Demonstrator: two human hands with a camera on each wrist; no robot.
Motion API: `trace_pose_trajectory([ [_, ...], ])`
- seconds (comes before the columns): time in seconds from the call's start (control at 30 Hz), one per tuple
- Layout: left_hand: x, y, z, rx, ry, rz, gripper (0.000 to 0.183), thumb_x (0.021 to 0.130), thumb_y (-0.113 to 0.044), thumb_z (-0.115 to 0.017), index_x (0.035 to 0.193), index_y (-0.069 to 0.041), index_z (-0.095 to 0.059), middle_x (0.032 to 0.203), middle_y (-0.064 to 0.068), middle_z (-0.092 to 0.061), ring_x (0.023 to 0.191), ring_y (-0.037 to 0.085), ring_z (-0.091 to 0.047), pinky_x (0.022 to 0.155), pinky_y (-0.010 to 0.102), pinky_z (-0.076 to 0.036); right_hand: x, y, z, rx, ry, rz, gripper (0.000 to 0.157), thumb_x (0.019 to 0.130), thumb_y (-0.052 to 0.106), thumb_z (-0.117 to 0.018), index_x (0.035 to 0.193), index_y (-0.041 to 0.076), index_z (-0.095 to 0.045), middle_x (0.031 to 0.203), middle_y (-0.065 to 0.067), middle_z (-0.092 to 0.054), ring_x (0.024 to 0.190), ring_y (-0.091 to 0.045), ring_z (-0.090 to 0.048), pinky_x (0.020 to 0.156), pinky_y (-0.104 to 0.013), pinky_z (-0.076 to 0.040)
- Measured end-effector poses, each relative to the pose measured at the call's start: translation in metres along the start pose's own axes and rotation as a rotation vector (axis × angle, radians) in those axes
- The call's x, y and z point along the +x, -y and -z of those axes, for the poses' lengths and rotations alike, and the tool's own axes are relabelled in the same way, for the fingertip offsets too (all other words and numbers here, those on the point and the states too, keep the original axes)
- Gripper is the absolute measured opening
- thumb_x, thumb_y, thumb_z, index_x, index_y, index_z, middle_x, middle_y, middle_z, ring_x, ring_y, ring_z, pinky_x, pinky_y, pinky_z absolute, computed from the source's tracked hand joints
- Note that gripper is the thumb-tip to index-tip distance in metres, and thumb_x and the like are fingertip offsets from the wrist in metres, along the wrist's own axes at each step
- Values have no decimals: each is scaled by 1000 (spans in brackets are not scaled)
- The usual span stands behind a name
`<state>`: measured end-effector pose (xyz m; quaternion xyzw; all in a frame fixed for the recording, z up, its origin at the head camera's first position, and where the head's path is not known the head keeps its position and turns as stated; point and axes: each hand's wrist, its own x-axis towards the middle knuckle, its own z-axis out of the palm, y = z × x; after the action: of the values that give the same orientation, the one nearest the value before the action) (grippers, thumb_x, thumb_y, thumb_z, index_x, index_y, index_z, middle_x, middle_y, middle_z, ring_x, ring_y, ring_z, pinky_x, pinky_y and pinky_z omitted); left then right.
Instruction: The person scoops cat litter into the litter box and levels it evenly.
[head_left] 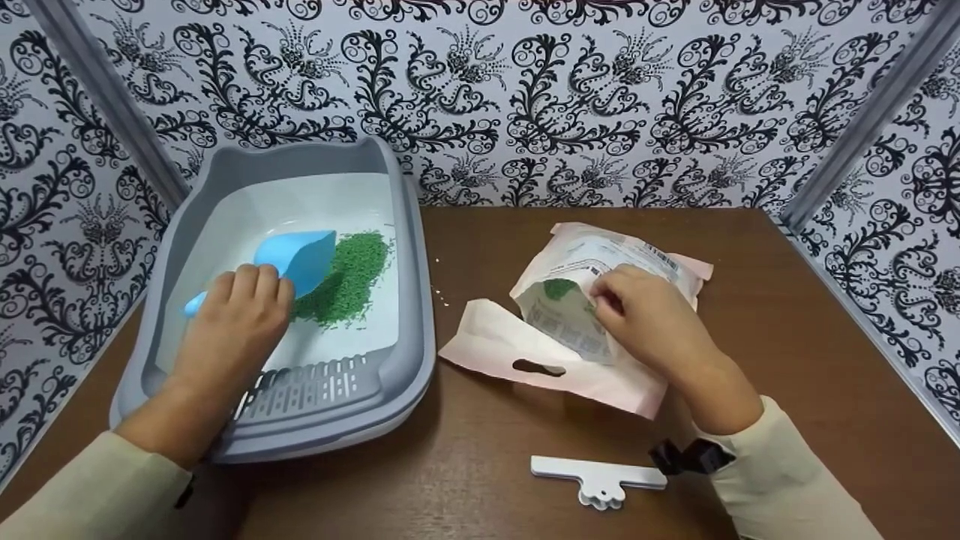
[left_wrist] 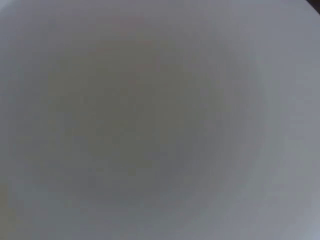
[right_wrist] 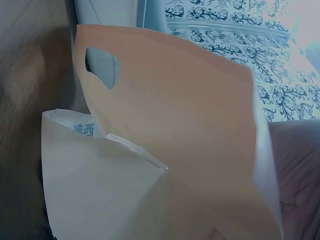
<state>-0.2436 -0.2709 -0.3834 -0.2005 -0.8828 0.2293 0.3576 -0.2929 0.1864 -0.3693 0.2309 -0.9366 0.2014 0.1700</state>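
Observation:
My left hand (head_left: 244,315) grips the handle of a blue scoop (head_left: 296,251) inside a grey litter box (head_left: 412,315). The scoop is tilted, its edge close over a pile of green pellets (head_left: 360,262) on the box's white floor. On the right lies a pale pink bag (head_left: 555,251), its torn mouth open towards me and green pellets showing inside. My right hand (head_left: 649,315) pinches the mouth's right edge with curled fingers. The right wrist view shows the bag's flap (right_wrist: 190,100) with its handle hole, and part of the hand (right_wrist: 297,175). Only a blurred grey surface fills the left wrist view.
A white clip (head_left: 600,480) lies on the brown table (head_left: 480,450) in front of the bag. Small white crumbs (head_left: 442,294) are scattered beside the box's right side. Black-and-white patterned walls (head_left: 480,97) close off the back and both sides.

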Motion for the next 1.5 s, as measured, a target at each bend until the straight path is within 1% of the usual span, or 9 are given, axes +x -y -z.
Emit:
trace_pose_trajectory([
  [0.17,5,3,10,-2,-24,-30,15,83,17,-39,84,4,-47,83,21,-52,77,34,-51,69,42,-48,0,1,0,0,-4,6,10,93,5,-64,94,6,-75,90,-7,-72,79,-20,-61,74,-39,-52],
  [0.27,10,6,20,-38,42,-10,17,78,19,-51,88,5,-48,84,20,-52,78,34,-52,72,44,-52,-1,1,1,-2,-2,7,10,93,5,-65,94,6,-74,90,-7,-71,79,-20,-61,73,-39,-51],
  [0.47,26,16,42,-253,244,132,23,80,19,-58,101,10,-54,91,24,-55,85,39,-57,80,53,-56,0,1,1,2,22,-12,11,93,5,-63,95,6,-74,91,-7,-71,80,-22,-61,74,-40,-51],
  [0.63,45,30,44,-441,249,275,14,88,8,-57,101,11,-56,93,26,-58,85,41,-57,75,54,-54,0,0,1,5,35,-16,10,94,6,-64,96,6,-74,93,-8,-71,82,-23,-62,76,-41,-52],
  [0.87,67,47,22,-669,330,492,13,90,-1,-59,101,6,-57,98,23,-57,87,40,-54,74,53,-49,0,0,1,1,42,-25,9,94,6,-65,95,6,-74,92,-7,-71,81,-22,-61,75,-40,-52],
  [1.13,77,62,-15,-776,460,605,21,89,-8,-60,103,6,-57,103,27,-60,88,44,-58,77,56,-49,1,0,-2,-2,31,-9,9,93,5,-64,93,6,-73,92,-7,-71,83,-23,-62,77,-42,-53],
  [1.27,87,65,-31,-781,505,615,17,83,-9,-59,94,4,-57,90,23,-61,80,39,-55,72,50,-48,0,0,-2,-7,28,-2,9,92,4,-64,93,6,-73,91,-8,-71,83,-22,-62,77,-41,-53],
  [1.4,93,62,-44,-783,570,593,9,80,-8,-57,80,-3,-50,70,10,-49,67,29,-46,62,40,-41,0,0,-3,-4,37,-7,8,92,4,-65,93,6,-73,91,-7,-71,84,-22,-62,77,-40,-53],
  [1.5,94,62,-51,-788,622,589,14,80,-7,-57,75,-8,-44,66,3,-40,63,24,-41,58,36,-36,0,1,-3,0,42,-5,8,92,5,-65,94,5,-73,92,-8,-72,86,-24,-64,80,-42,-55],
])
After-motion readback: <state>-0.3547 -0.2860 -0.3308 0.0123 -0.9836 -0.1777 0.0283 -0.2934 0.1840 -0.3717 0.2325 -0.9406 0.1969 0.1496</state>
